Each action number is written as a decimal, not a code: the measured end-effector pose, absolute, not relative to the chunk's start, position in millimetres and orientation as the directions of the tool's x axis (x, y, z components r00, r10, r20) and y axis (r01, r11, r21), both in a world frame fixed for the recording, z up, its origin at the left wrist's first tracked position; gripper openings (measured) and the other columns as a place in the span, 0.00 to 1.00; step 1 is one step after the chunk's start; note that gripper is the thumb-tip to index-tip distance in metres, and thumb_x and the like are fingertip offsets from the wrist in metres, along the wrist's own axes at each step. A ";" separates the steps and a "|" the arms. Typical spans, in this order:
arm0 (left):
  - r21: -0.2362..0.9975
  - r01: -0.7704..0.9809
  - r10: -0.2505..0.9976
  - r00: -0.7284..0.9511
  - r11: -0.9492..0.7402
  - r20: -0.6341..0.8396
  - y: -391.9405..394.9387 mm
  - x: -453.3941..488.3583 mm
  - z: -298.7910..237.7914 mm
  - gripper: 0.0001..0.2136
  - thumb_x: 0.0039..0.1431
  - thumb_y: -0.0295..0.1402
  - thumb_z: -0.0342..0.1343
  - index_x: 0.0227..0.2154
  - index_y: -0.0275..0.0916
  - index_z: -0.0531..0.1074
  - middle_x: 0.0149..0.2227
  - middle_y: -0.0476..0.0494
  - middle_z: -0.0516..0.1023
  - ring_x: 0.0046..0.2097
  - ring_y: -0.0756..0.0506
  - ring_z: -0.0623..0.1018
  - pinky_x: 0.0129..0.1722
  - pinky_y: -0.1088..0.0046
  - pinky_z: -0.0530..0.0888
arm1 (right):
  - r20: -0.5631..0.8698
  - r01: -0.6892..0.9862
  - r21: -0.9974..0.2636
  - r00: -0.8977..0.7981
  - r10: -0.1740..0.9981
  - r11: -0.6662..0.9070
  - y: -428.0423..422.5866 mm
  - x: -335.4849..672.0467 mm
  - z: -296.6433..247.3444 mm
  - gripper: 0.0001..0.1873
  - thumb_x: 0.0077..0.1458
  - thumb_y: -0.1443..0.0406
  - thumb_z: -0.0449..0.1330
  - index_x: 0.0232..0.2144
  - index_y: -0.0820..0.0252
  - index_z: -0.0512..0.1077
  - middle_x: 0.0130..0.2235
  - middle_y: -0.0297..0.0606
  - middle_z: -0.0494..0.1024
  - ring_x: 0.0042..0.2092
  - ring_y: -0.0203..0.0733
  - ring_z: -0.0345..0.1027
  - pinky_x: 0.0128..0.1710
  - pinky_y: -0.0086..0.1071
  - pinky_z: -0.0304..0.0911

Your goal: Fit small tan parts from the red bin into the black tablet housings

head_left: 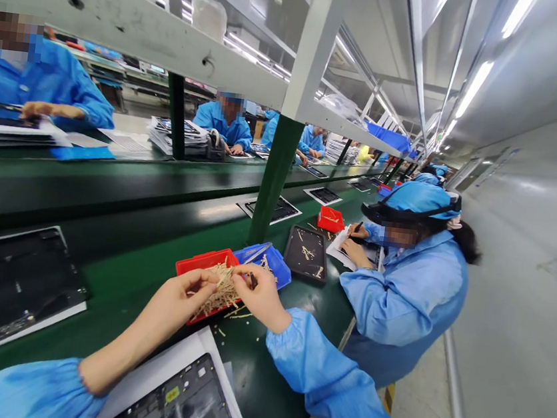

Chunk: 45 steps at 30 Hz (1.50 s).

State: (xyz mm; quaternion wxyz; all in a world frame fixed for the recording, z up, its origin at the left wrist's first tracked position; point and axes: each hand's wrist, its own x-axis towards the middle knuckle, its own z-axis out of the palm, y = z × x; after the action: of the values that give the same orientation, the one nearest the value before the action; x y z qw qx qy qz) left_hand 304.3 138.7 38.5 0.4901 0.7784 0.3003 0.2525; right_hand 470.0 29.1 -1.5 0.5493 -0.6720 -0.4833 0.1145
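My left hand (183, 295) is closed in a pinch over a red bin (206, 258) heaped with thin pale strips (212, 303). Facing it, my right hand (263, 296) also pinches, its fingertips almost meeting the left ones. A small pale strip (226, 274) shows between the fingertips of both hands. Some short dark object (253, 280) sits within my right fingers; its kind is unclear. Close behind is a blue bin (282, 274) with more strips and metal tweezers (257, 253) lying across it. Below my hands, a dark device housing (187, 393) lies on white paper, cut off by the lower edge.
Another dark housing (8, 285) lies on paper at left. A black tray (306, 252) with loose strips stands right of the bins, near a small red bin (331, 219). A green post (275, 175) rises behind them. A co-worker (409, 298) sits close on the right.
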 end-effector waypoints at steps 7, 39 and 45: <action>0.892 0.229 0.669 0.736 -0.391 0.104 138.6 302.2 34.3 0.24 0.49 0.58 0.56 0.30 0.41 0.82 0.30 0.42 0.85 0.31 0.39 0.82 0.33 0.65 0.77 | 0.227 0.297 -0.952 0.508 0.831 0.078 26.6 472.3 5.3 0.09 0.58 0.61 0.66 0.35 0.61 0.84 0.27 0.33 0.79 0.26 0.35 0.64 0.28 0.29 0.61; 0.601 0.254 0.590 0.661 -0.758 0.464 150.8 311.2 25.3 0.14 0.64 0.44 0.52 0.33 0.45 0.80 0.34 0.44 0.85 0.37 0.41 0.82 0.38 0.65 0.75 | 0.461 0.535 -0.832 0.516 0.721 0.149 6.5 463.4 15.9 0.12 0.66 0.61 0.62 0.32 0.59 0.81 0.31 0.39 0.85 0.32 0.41 0.77 0.35 0.32 0.73; 0.666 0.296 0.647 0.668 -0.684 0.367 160.2 322.1 15.2 0.13 0.60 0.45 0.54 0.28 0.45 0.77 0.32 0.44 0.85 0.35 0.40 0.81 0.37 0.65 0.73 | 0.356 0.321 -0.930 0.674 0.648 0.177 -5.1 481.5 35.0 0.18 0.62 0.51 0.65 0.34 0.60 0.80 0.31 0.39 0.84 0.22 0.34 0.62 0.24 0.31 0.63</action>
State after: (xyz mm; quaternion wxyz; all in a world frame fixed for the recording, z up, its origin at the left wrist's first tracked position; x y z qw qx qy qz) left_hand 322.1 160.2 15.2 0.2895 0.8662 0.2724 0.3029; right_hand 481.5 -5.1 35.0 0.6637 -0.6296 -0.3847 0.1230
